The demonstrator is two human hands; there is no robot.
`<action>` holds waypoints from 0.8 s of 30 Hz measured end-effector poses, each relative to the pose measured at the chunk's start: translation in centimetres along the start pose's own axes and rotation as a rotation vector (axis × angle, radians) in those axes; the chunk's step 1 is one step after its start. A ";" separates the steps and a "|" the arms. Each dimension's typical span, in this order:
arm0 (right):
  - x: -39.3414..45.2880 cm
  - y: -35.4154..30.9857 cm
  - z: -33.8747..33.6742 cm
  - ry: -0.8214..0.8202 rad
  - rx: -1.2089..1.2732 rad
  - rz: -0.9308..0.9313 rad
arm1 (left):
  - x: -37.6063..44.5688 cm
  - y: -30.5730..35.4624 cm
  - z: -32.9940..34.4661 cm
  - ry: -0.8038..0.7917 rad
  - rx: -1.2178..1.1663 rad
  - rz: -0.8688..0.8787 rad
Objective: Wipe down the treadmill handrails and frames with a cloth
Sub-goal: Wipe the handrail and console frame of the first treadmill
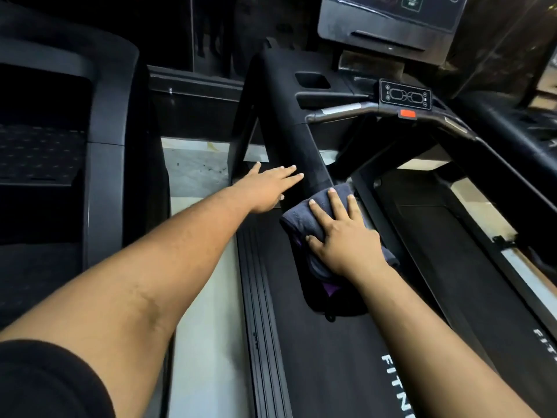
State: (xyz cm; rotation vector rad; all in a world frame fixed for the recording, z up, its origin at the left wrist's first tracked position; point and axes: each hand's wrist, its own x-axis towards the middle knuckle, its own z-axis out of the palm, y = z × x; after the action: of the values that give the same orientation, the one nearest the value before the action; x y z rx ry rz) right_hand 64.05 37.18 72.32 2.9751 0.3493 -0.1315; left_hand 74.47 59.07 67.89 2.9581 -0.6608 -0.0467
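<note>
On the left handrail [304, 152], the right hand [340, 236] presses flat on a soft, limp cloth [301, 220]; the left hand [268, 188], open and empty, rests just beside it.

— How many hands are in view?
— Two: a left hand [266, 188] and a right hand [343, 236].
— And cloths?
— One dark cloth [301, 220].
— Treadmills?
— Two: one treadmill [331, 351] under the arms, and a neighbouring treadmill [99, 122].
— Consoles?
— One console [388, 22], and one small control panel [405, 94] with one red tab [407, 113].
</note>
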 end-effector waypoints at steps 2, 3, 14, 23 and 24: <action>-1.3 1.3 0.2 -0.017 0.098 0.041 | 0.6 0.5 -0.7 0.005 0.026 0.043; -1.2 1.5 0.3 -0.017 0.123 0.047 | 0.9 0.6 -1.2 0.002 0.033 0.057; 5.5 0.5 -1.1 -0.073 0.161 -0.022 | 2.4 0.0 -0.4 0.021 -0.065 -0.101; 9.4 -2.3 -1.0 -0.045 -0.053 0.000 | 6.0 -3.7 -0.4 0.075 -0.123 -0.106; 10.7 -2.8 -1.1 -0.058 -0.107 0.000 | 6.1 -3.9 -0.1 0.081 -0.150 -0.103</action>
State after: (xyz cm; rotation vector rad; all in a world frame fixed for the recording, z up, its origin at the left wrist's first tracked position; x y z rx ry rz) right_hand 73.87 42.50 71.97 2.8588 0.3376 -0.1919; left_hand 81.65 59.98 67.47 2.8299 -0.4719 0.0150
